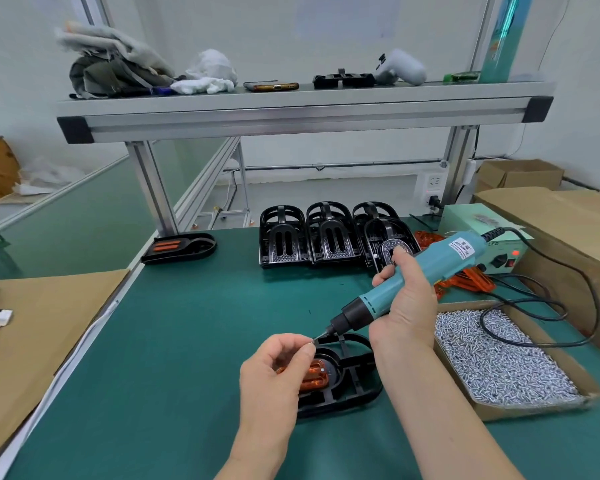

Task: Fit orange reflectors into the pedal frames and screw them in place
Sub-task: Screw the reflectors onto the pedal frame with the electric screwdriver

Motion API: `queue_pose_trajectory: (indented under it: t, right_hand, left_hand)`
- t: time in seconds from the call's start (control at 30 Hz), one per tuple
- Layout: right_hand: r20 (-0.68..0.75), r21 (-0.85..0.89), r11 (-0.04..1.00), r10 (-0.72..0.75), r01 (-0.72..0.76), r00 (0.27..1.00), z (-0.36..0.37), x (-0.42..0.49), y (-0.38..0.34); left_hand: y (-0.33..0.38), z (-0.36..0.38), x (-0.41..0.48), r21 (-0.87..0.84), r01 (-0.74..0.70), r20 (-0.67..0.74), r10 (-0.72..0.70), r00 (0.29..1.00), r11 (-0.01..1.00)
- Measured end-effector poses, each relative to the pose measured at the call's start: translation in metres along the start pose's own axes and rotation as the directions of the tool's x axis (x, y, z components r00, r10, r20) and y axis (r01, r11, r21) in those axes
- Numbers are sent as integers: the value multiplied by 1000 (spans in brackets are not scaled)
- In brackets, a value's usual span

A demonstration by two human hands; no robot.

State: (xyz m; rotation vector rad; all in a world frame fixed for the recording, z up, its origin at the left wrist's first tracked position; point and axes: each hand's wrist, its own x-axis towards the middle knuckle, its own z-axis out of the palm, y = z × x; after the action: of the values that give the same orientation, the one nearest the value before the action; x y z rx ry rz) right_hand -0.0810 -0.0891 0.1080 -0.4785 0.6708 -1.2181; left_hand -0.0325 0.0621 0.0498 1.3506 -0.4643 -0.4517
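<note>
Lower centre: black plastic pedal frame [355, 382] flat on green mat [205, 323], ribbed orange reflector [315, 377] seated in its left opening. Left hand [274, 372] pinches a small silver screw [313, 342] at the bit tip, just above the frame; right hand [407, 306] wraps the teal electric screwdriver [440, 265], tilted down-left.

The green bench [205, 323] carries a cardboard box of screws [520, 410]. Just left of the box lies a pedal frame [357, 382]. Behind the box lie loose orange reflectors [471, 282] and stacked black frames [329, 237]. Far left of it lies a finished pedal [179, 247].
</note>
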Motion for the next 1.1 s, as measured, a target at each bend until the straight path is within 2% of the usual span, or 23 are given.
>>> queue_pose_trajectory:
  t: [0.3, 0.67, 0.77, 0.83, 0.97, 1.1]
  right_hand:
    - [-10, -9, 1000, 5, -5, 1000, 0, -1, 1]
    - [-17, -15, 1000, -3, 3, 1000, 0, -4, 7]
    - [-25, 3, 1000, 0, 0, 1000, 1, -4, 8]
    - [-22, 3, 1000, -12, 12, 1000, 1, -4, 10]
    - [3, -47, 996, -70, 70, 998, 4, -5, 17]
    - [61, -114, 983, -136, 142, 989, 8, -7, 24]
  left_hand:
    - [-8, -1, 0, -100, 59, -40, -63, 997, 993]
    - [-13, -1, 0, -84, 25, -50, -30, 998, 996]
    - [-14, 0, 0, 2, -62, -93, 62, 994, 998]
    - [-16, -1, 1, 131, -175, -116, 190, 975, 976]
    - [-22, -5, 4, 370, -341, -95, 400, 912, 865]
    - [-26, -12, 7, 482, -414, -35, 489, 871, 772]
